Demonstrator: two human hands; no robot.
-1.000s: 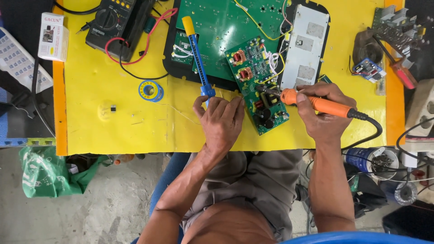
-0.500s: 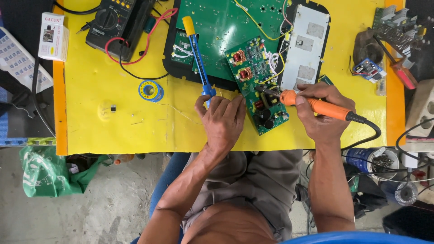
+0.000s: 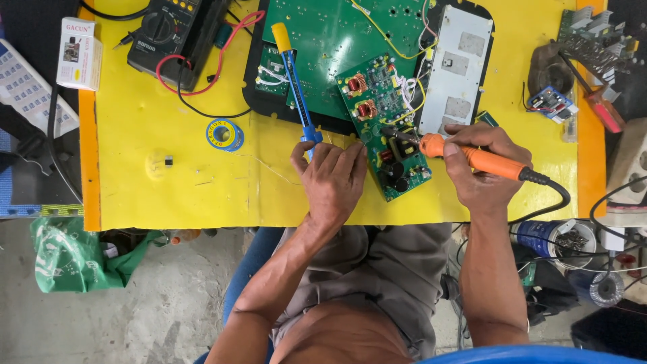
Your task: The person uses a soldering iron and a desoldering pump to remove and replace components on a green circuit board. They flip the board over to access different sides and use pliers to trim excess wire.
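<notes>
- Circuit board (image 3: 385, 128), small and green, lies tilted on the yellow table (image 3: 168, 195), its upper end overlapping the edge of a larger green board (image 3: 337, 34) set in a black tray.
- Two copper coils (image 3: 360, 96) sit near the upper end of the small board; black parts sit near its lower end.
- Right hand (image 3: 482, 168) is closed around the orange handle of a soldering iron (image 3: 472, 156); the metal tip points left and meets the middle of the small board.
- A black cord runs from the iron's handle off the right edge of the table.
- Left hand (image 3: 331, 178) rests on the table just left of the small board, fingers curled and pinched together near the board's edge. Whether they hold a thin wire cannot be told.
- A blue tool with a yellow top (image 3: 296, 81) lies across the tray, its lower end just above the left hand's fingers; contact cannot be confirmed.
- A roll of solder wire (image 3: 224, 135) lies on the table, well left of the hands.
- A black meter (image 3: 168, 34) with red and black leads sits at the upper left; a small white box (image 3: 79, 54) stands beside it.
- A grey metal plate (image 3: 458, 67) lies right of the small board, joined to it by white and yellow wires.
</notes>
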